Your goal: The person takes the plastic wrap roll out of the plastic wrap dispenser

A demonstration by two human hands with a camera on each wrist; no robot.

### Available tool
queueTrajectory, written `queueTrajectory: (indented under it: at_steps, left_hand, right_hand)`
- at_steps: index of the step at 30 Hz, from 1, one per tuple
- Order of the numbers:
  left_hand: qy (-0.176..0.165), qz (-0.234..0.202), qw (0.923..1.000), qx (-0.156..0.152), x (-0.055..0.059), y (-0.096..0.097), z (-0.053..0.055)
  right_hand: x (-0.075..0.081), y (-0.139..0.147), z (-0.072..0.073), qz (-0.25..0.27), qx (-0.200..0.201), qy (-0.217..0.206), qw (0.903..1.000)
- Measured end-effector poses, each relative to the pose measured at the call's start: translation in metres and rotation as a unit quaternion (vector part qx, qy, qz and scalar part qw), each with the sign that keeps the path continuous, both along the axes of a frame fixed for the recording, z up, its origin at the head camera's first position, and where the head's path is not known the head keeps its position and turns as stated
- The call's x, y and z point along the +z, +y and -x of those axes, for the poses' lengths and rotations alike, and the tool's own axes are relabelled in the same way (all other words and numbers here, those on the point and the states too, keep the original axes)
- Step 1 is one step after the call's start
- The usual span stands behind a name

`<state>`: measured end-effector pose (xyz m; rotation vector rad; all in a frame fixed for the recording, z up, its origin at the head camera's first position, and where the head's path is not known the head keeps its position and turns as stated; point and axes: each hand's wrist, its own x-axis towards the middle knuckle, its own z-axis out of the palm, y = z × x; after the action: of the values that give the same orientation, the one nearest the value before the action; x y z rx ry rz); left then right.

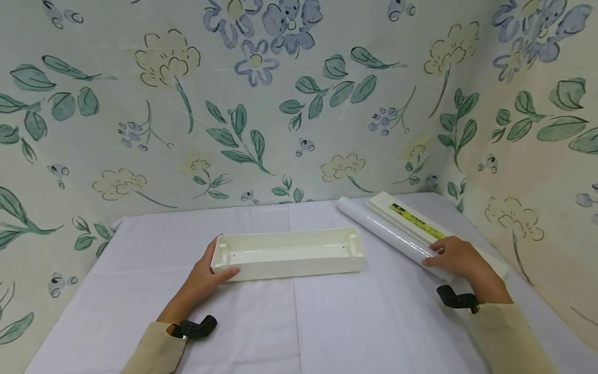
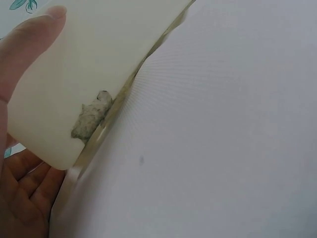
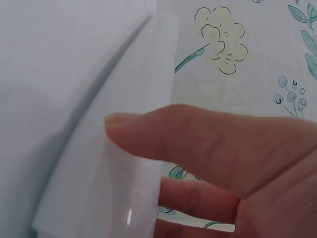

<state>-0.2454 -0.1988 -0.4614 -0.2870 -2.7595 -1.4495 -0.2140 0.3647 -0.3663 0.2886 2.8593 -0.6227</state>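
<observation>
A long cream plastic box [image 1: 294,268] lies with its hollow side up on the table. My left hand [image 1: 205,267] grips its left end, thumb across the front wall and fingers behind the end. In the left wrist view, a grey-green patch marks the box wall [image 2: 54,99] near its lower edge. To the right, a shiny roll of clear plastic film [image 1: 383,231] lies slantwise. My right hand [image 1: 460,257] holds the near end of that roll [image 3: 114,153] between thumb and fingers. Against the roll's right side lies a long cream lid [image 1: 383,202] with a yellow-green label.
A white cloth [image 1: 261,322] with fold creases covers the table [image 1: 140,249]. Floral-patterned sheets [image 1: 280,145] hang behind the table and along its right side. Both wrists carry a small black camera mount.
</observation>
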Motion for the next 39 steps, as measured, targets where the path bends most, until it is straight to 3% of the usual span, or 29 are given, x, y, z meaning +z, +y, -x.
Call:
queueTrajectory:
  at_steps: [28,39]
  left_hand:
    - [-0.004,0.004,1.0000,0.003,0.0011,0.0005,-0.0008]
    - [-0.001,0.000,1.0000,-0.005,0.0028,-0.0004,-0.0013]
  right_hand:
    - [-0.0007,0.0025,-0.0004,-0.001,0.002,-0.002,1.0000]
    - [0.0023,0.0070,-0.0017,-0.004,0.026,0.004,0.9996]
